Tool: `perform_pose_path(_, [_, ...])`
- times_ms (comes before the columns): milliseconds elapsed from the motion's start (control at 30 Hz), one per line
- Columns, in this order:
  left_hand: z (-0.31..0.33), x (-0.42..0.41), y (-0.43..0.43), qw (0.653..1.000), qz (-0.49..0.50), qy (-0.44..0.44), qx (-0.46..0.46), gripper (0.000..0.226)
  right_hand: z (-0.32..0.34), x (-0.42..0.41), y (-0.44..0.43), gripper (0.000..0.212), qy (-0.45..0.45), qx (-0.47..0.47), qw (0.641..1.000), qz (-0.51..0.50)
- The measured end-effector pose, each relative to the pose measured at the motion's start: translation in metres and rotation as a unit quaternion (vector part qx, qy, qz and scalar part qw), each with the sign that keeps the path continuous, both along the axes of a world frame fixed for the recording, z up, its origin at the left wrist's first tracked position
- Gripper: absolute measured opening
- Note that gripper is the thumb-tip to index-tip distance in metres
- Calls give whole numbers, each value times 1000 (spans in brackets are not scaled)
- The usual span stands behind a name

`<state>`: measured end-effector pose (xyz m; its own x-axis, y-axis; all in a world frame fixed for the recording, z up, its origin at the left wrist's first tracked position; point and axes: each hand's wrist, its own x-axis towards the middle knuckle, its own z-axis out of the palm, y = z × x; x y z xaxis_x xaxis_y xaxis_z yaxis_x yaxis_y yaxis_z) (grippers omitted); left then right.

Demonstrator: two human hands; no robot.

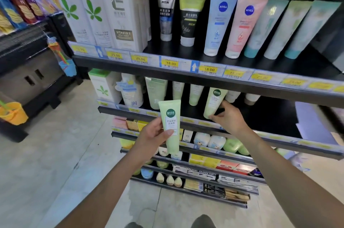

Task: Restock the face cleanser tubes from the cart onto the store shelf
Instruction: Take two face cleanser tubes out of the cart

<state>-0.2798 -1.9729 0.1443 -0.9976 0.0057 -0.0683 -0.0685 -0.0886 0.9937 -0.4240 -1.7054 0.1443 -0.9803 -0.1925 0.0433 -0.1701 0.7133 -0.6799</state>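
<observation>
Right now the left hand [152, 137] is gripping a pale green cleanser tube [171, 116] around its middle, thumb lying across the front just under the white label. It is holding the tube upright, cap end down, out in front of the shelving and not touching any shelf. Further right, the right hand [229, 118] is reaching into the second shelf [260, 114]. Its thumb and fingers are curling round the lower end of a second green tube [215, 100], which is leaning slightly at the shelf's front edge. Whether the cap of that tube is resting on the shelf I cannot tell, since the hand is covering it. Behind and to the left of it, more pale green tubes [195, 95] are standing cap down in a row on the same shelf. On the upper shelf [186, 51] a blue Nivea tube [219, 22] and a pink Nivea tube [243, 24] are standing side by side. Tall white bottles [122, 17] are sitting well to their left. Yellow price labels [170, 63] are running along that shelf's front rail.
</observation>
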Motion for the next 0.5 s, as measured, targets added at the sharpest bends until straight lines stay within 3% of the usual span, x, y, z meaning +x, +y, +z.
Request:
perform_pose_path(267, [-9,4,2,1000,1,-10,-7,35,3,-13,-10,56,-16,54,998,3])
perform_pose_path(500, [-3,4,0,1000,16,-14,-5,34,1,-30,-12,55,-5,45,999,-24])
